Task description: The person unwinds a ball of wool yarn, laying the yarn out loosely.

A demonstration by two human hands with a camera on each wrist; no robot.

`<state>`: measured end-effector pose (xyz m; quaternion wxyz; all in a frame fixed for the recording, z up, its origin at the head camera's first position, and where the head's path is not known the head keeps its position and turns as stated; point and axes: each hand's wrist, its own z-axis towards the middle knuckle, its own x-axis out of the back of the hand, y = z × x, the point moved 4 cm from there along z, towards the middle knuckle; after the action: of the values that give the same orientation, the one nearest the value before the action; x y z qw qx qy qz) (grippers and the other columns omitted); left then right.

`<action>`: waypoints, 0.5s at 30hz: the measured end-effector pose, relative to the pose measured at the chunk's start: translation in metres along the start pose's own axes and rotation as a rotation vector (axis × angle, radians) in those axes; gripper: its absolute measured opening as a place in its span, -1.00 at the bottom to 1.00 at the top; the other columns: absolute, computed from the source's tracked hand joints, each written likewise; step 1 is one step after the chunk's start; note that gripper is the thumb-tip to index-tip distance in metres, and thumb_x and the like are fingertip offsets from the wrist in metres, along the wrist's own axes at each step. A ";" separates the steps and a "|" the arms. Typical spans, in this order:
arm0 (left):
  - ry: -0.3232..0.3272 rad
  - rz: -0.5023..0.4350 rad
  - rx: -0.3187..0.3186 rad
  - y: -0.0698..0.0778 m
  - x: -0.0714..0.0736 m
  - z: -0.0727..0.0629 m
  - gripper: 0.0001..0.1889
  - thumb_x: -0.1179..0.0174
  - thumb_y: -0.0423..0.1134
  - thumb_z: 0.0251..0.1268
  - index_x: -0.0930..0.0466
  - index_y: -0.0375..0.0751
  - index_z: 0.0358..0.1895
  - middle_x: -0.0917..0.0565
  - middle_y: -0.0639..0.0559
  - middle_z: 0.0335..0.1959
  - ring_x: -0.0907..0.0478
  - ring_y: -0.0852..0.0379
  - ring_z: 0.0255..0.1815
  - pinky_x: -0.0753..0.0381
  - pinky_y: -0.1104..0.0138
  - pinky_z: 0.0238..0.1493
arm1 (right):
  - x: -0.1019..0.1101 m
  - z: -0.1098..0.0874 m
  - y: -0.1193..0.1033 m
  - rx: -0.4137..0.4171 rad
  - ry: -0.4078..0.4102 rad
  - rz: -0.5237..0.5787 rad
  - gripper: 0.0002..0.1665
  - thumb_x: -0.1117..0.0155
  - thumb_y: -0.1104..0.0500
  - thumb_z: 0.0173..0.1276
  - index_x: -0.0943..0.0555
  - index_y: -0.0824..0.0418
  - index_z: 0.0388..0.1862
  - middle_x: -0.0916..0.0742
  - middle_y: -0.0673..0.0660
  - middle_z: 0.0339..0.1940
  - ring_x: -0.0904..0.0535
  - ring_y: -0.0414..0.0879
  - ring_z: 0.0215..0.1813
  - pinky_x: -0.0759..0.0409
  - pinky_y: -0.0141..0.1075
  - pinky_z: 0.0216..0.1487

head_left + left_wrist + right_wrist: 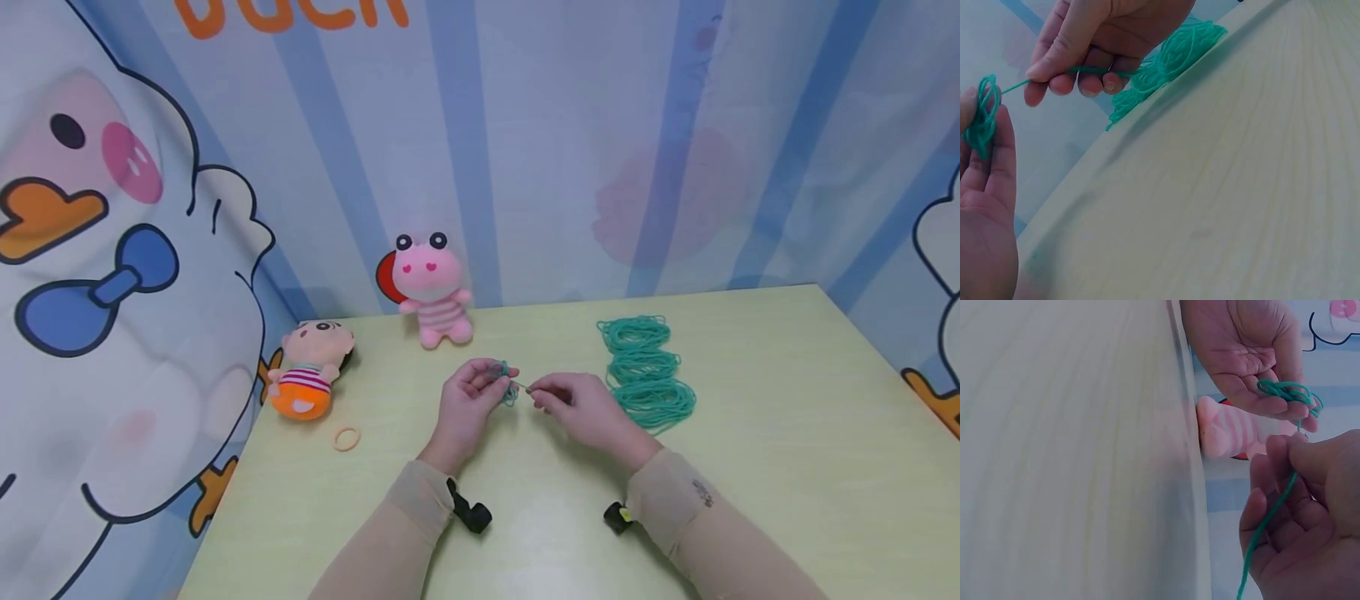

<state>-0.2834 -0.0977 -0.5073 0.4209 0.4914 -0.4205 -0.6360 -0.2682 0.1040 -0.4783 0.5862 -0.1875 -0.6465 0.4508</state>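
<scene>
My left hand (pixel 467 404) holds a small looped bundle of green cord (pixel 510 393) between thumb and fingers, above the table. In the left wrist view the bundle (pixel 984 117) stands up out of the fingertips. Close on its right, my right hand (pixel 576 406) pinches a single strand of the cord (pixel 1017 86) that runs taut from the bundle. Past the pinch, the strand (pixel 1266 519) trails across the right palm in the right wrist view. Three larger coils of green cord (pixel 651 375) lie in a column on the table beyond the right hand.
A pink plush toy (pixel 435 292) sits at the table's back edge. Near the left edge are a plush doll with orange shorts (pixel 306 371) and a small wooden ring (pixel 347 429). A printed cloth backdrop (pixel 555 167) hangs behind the pale table (pixel 787 467).
</scene>
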 end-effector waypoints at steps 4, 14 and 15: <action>0.001 0.013 0.000 0.000 0.000 0.000 -0.78 -0.26 -0.56 0.54 -0.65 -0.30 0.11 -0.89 0.15 -0.09 -0.84 0.22 -0.13 -0.85 0.41 0.02 | 0.012 -0.006 0.002 -0.053 0.054 0.011 -0.70 -0.24 0.08 0.75 -0.79 0.14 0.23 -0.88 0.11 -0.03 -0.77 -0.09 -0.01 -0.75 -0.25 -0.03; 0.038 0.044 0.014 0.000 0.002 0.001 -0.75 -0.30 -0.53 0.53 -0.65 -0.48 0.18 -0.88 0.13 -0.12 -0.85 0.23 -0.16 -0.86 0.41 -0.02 | 0.061 -0.030 0.010 -0.012 0.234 -0.020 -0.67 -0.25 0.05 0.75 -0.77 0.19 0.23 -0.87 0.25 -0.06 -0.79 0.14 -0.09 -0.71 -0.39 -0.21; 0.042 0.039 0.018 0.000 0.003 0.001 -0.77 -0.30 -0.52 0.54 -0.67 -0.44 0.16 -0.88 0.13 -0.13 -0.85 0.22 -0.17 -0.86 0.40 -0.03 | 0.066 -0.033 0.012 -0.007 0.254 -0.025 -0.67 -0.25 0.06 0.74 -0.77 0.21 0.23 -0.87 0.25 -0.06 -0.80 0.14 -0.10 -0.71 -0.42 -0.19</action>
<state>-0.2850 -0.1001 -0.5078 0.4375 0.5000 -0.4268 -0.6135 -0.2574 0.1728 -0.4519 0.6683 -0.2373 -0.5709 0.4137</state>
